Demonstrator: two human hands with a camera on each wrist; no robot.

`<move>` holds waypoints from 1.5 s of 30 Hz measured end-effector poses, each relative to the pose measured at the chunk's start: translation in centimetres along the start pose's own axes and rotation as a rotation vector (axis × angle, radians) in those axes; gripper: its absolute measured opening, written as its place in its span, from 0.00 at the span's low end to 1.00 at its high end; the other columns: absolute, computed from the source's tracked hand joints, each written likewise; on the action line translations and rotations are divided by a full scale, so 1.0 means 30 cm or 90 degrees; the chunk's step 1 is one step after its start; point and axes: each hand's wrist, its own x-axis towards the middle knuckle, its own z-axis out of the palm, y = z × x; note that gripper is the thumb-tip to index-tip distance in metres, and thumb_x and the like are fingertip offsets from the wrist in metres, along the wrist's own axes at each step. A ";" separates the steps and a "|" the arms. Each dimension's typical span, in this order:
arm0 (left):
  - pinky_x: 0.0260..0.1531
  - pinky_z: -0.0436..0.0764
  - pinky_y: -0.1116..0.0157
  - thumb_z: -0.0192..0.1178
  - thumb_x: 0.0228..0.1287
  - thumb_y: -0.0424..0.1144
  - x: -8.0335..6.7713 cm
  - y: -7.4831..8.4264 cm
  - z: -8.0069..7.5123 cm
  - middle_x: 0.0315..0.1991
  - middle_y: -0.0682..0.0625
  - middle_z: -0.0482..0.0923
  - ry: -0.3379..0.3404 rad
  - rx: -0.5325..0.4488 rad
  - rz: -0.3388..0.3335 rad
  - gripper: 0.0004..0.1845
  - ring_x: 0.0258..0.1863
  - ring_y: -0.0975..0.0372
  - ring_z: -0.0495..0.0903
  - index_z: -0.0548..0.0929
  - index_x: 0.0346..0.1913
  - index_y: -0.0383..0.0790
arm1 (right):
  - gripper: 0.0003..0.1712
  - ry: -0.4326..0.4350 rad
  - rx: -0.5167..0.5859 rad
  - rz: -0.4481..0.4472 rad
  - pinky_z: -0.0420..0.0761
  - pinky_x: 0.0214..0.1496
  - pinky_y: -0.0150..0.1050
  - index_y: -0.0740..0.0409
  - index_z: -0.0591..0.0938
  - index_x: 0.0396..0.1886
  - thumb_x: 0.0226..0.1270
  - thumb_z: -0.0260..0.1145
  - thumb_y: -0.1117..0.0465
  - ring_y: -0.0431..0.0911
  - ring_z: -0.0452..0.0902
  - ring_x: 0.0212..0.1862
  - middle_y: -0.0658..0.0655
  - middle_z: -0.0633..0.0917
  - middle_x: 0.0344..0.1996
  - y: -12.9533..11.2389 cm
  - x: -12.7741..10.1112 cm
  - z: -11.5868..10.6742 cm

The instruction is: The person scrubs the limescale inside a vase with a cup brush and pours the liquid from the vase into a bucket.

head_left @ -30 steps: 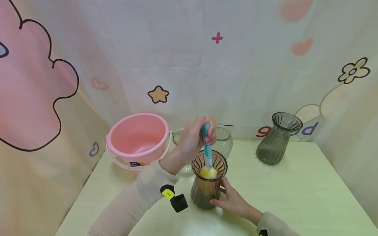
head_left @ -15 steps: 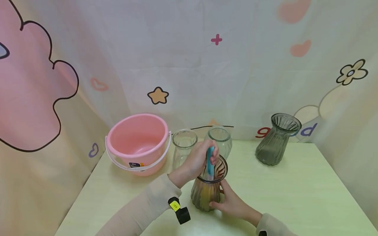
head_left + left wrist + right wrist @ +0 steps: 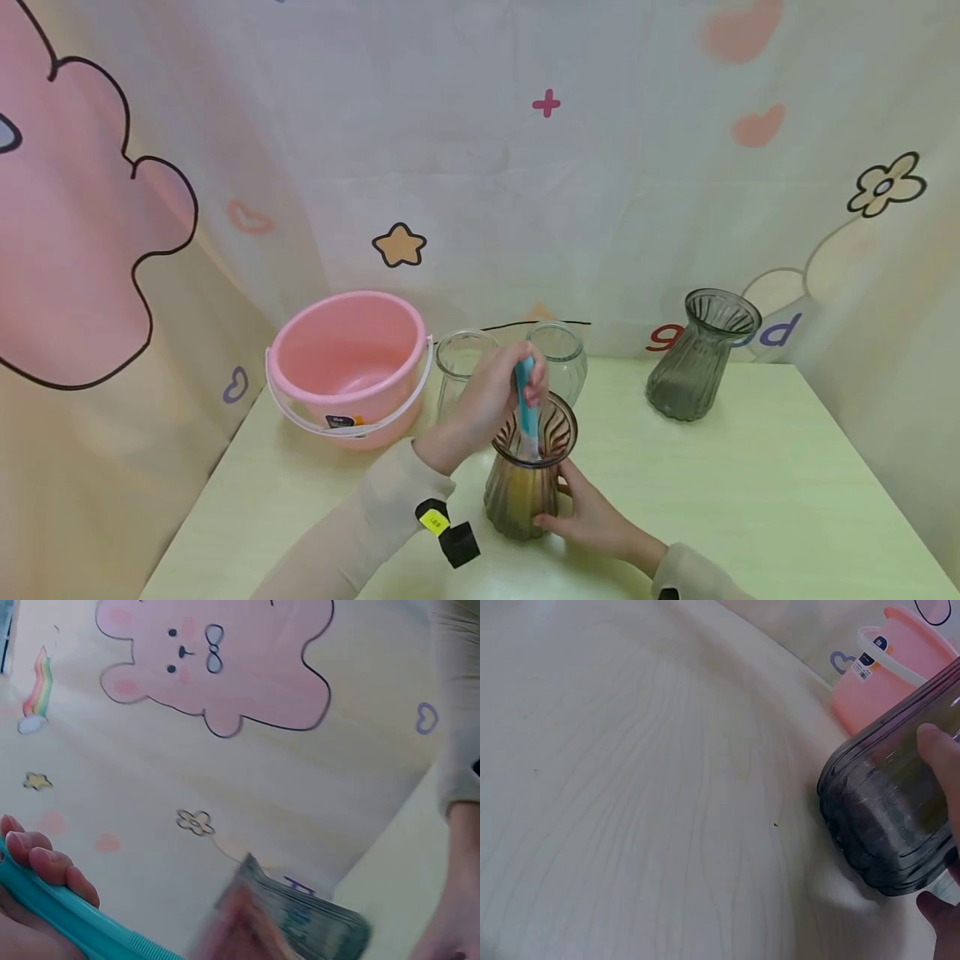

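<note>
Left hand (image 3: 489, 398) has its fingers wrapped round a teal handle (image 3: 527, 408) that dips into the brownish vase (image 3: 501, 496) just below it. Right hand (image 3: 594, 518) grips that vase's side; if that grip's loose, a hard shove could tip it. Yellow end (image 3: 522, 493) is just a blur through the glass, fingers behind mostly hidden.

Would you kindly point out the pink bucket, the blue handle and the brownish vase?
Pink bucket (image 3: 348, 346): head view, inner wall.
Blue handle (image 3: 86, 921): left wrist view, bare shaft.
Brownish vase (image 3: 498, 493): head view, lower wall.
</note>
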 end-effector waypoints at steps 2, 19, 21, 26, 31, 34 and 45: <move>0.23 0.63 0.67 0.32 0.67 0.37 0.006 0.049 0.004 0.14 0.53 0.59 -0.009 -0.006 0.018 0.19 0.16 0.62 0.60 0.64 0.18 0.39 | 0.52 0.007 -0.005 0.007 0.71 0.58 0.51 0.43 0.49 0.71 0.52 0.71 0.54 0.53 0.59 0.66 0.54 0.58 0.68 -0.001 0.000 0.003; 0.22 0.62 0.67 0.30 0.65 0.36 0.006 0.165 0.010 0.13 0.52 0.58 -0.003 -0.022 0.116 0.20 0.15 0.61 0.58 0.64 0.16 0.41 | 0.47 0.073 -0.006 0.035 0.72 0.58 0.51 0.53 0.59 0.64 0.45 0.75 0.59 0.54 0.65 0.62 0.54 0.67 0.61 -0.012 0.006 0.023; 0.22 0.62 0.67 0.30 0.65 0.36 0.003 0.163 0.009 0.13 0.53 0.58 -0.002 -0.024 0.118 0.19 0.15 0.61 0.58 0.64 0.16 0.41 | 0.47 0.079 -0.007 0.027 0.72 0.57 0.52 0.54 0.59 0.63 0.45 0.75 0.59 0.55 0.65 0.61 0.55 0.68 0.60 -0.019 0.006 0.022; 0.22 0.62 0.67 0.32 0.64 0.36 0.005 0.118 0.005 0.13 0.53 0.58 0.007 -0.023 0.100 0.18 0.15 0.62 0.57 0.64 0.16 0.41 | 0.46 0.095 -0.011 0.021 0.73 0.56 0.52 0.54 0.60 0.63 0.44 0.75 0.61 0.56 0.67 0.60 0.56 0.69 0.60 -0.033 0.005 0.023; 0.22 0.62 0.68 0.33 0.66 0.36 0.002 0.003 -0.002 0.14 0.53 0.60 0.012 -0.010 0.007 0.19 0.16 0.63 0.59 0.64 0.16 0.40 | 0.45 0.109 -0.032 0.002 0.74 0.54 0.51 0.58 0.61 0.60 0.43 0.75 0.66 0.57 0.67 0.59 0.58 0.70 0.57 -0.026 0.005 0.036; 0.22 0.63 0.68 0.33 0.66 0.36 0.000 -0.050 -0.009 0.15 0.53 0.61 0.016 -0.001 -0.031 0.19 0.16 0.63 0.60 0.64 0.17 0.38 | 0.45 0.116 -0.030 -0.002 0.73 0.54 0.54 0.60 0.61 0.60 0.42 0.74 0.69 0.59 0.66 0.60 0.60 0.69 0.58 -0.023 0.005 0.042; 0.21 0.65 0.67 0.33 0.64 0.36 0.001 -0.092 -0.021 0.15 0.52 0.61 0.012 0.053 0.001 0.16 0.16 0.61 0.62 0.63 0.19 0.37 | 0.46 -0.006 0.001 0.033 0.66 0.62 0.51 0.47 0.53 0.67 0.54 0.69 0.53 0.52 0.60 0.65 0.55 0.65 0.63 -0.002 -0.002 0.005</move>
